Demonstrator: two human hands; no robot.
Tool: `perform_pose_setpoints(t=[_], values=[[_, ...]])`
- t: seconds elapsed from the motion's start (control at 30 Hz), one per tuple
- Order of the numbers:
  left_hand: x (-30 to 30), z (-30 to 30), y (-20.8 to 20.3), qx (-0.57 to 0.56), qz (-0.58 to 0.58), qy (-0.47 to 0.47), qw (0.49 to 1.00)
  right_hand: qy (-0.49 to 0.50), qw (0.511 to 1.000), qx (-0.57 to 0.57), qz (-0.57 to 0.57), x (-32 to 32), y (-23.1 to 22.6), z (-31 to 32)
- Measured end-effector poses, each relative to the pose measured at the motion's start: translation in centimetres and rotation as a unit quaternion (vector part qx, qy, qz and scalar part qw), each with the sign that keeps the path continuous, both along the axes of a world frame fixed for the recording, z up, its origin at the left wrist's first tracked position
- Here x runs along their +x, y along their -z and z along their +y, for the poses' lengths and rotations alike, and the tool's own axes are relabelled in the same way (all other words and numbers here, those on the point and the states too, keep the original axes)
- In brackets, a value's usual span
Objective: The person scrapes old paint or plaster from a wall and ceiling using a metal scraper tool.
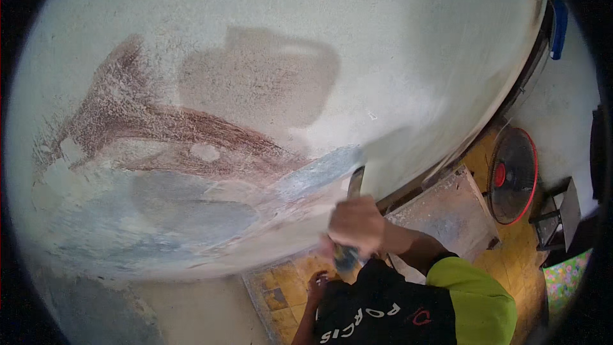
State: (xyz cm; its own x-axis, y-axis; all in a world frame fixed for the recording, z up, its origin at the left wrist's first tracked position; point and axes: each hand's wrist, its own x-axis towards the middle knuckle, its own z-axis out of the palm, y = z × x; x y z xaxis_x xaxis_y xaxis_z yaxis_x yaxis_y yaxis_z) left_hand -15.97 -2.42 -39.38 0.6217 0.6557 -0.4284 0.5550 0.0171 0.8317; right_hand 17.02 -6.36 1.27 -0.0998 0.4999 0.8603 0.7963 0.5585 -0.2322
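Note:
My right hand [357, 222] is wrapped round a scraper [357, 182], its flat blade pointing up at the wall [447, 45]. The blade tip is close to the lower right end of a blue-grey patch [319, 169]; whether it touches the wall, I cannot tell. Below the fist shows a dark blurred part [347, 259], perhaps the scraper's handle. Lower down, beside my dark shirt, is my left hand [317, 284], small and partly hidden, so its grip is unclear. Reddish-brown rough marks [191, 128] and more blue-grey smears [191, 204] cover the wall on the left.
A worn board [440, 211] lies at the wall's foot to the right, on yellow floor tiles [511, 262]. Beyond it stands a fan with a red rim [513, 176], then a small dark stand [559, 214]. A blue object [558, 29] hangs at the upper right.

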Motion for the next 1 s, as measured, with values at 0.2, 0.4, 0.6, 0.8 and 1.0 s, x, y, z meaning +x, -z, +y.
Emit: perform_pose_setpoints(t=[0.2, 0.4, 0.6, 0.8, 1.0], values=[[5.6, 3.4, -12.8, 0.129, -0.12, -0.031, 0.984, -0.114, 0.992, 0.047, 0.029, -3.4, -2.7, -1.6], [7.5, 4.6, -21.1, 0.179, -0.267, -0.023, 0.947, -0.035, 0.961, 0.231, 0.149, -5.7, -2.2, -0.2], [5.7, 5.3, -23.9, 0.199, -0.269, -0.034, 0.942, -0.078, 0.98, 0.16, -0.088, -3.1, -3.6, -0.7], [3.6, 5.9, -25.9, 0.237, -0.275, -0.047, 0.931, -0.063, 0.99, 0.093, -0.088, -1.5, -3.7, 0.6], [1.5, 5.8, -27.0, 0.22, -0.291, -0.059, 0.929, -0.034, 0.994, -0.096, 0.049, -4.1, -1.5, -1.0]])
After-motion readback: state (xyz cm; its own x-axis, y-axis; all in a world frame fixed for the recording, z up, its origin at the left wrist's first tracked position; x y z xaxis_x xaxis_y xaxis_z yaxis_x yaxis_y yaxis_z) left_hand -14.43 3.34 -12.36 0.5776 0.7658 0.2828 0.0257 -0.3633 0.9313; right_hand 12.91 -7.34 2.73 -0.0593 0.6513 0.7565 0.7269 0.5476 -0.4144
